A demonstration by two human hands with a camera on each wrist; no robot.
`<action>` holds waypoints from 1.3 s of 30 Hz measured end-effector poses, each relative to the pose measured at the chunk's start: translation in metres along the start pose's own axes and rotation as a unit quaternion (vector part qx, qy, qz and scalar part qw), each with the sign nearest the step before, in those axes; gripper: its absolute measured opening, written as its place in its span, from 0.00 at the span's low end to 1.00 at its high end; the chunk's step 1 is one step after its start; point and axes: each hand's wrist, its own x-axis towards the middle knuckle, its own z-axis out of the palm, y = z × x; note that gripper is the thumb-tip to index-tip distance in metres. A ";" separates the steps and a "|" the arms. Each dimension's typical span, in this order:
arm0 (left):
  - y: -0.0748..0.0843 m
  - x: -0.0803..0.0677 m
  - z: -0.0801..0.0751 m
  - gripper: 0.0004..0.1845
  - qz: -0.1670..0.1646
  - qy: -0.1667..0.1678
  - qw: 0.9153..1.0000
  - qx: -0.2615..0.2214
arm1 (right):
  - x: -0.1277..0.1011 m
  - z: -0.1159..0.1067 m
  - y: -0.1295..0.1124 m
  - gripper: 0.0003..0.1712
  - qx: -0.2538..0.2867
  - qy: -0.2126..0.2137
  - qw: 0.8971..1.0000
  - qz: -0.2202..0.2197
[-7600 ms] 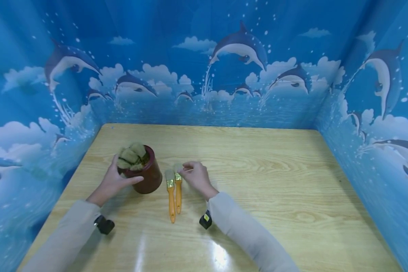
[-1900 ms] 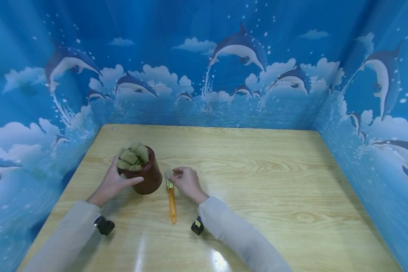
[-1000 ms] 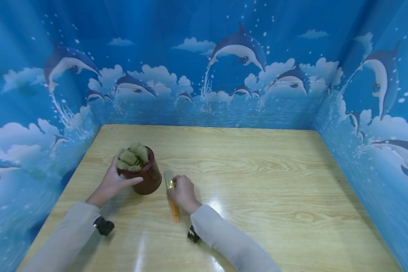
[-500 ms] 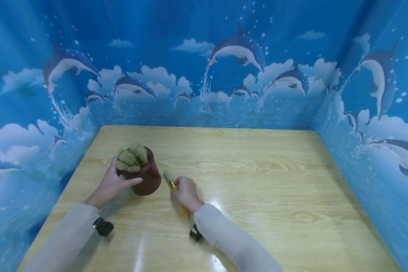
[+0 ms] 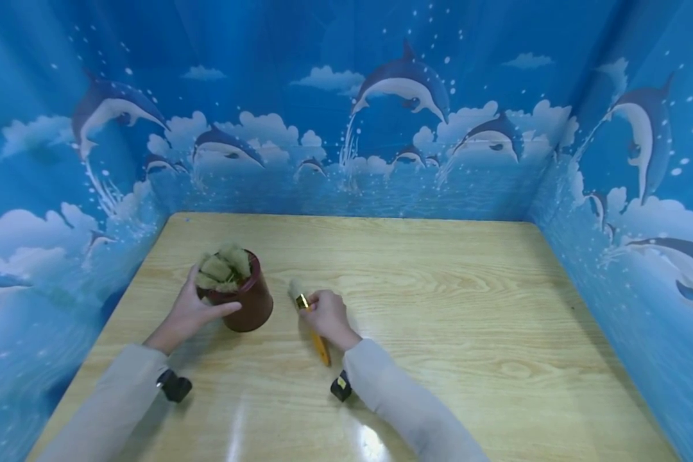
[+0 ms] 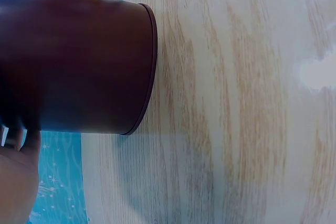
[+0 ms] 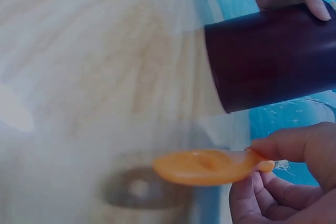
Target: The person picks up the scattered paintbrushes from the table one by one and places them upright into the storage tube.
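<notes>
Wood table (image 5: 439, 289), dolphin backdrop (image 5: 404, 83), L hand (image 5: 192, 310) on cup (image 5: 248, 301), R hand (image 5: 329, 316) w/ brush (image 5: 317, 343)

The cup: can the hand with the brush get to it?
Probably yes. The right hand, holding the brush, is close beside the cup, with only bare table between. The left hand grips the cup's far side.

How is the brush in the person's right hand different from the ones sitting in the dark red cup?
The held brush lies tilted, off the table, pinched by the right hand; its orange handle shows. The brushes in the cup stand bristles-up, handles hidden inside the dark red cup, which the left hand holds. All share pale bristles.
</notes>
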 end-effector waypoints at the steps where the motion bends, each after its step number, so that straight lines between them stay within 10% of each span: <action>1: 0.000 0.000 0.000 0.63 0.000 -0.001 1.000 0.000 | 0.001 -0.002 -0.001 0.05 0.001 0.002 1.000 -0.003; 23: 0.002 0.000 0.000 0.64 -0.004 0.002 1.000 0.014 | 0.006 -0.052 -0.078 0.13 0.129 0.021 0.986 -0.106; 39: -0.001 0.003 0.001 0.64 -0.009 0.003 1.000 0.017 | -0.007 -0.053 -0.125 0.12 0.193 0.055 0.955 -0.220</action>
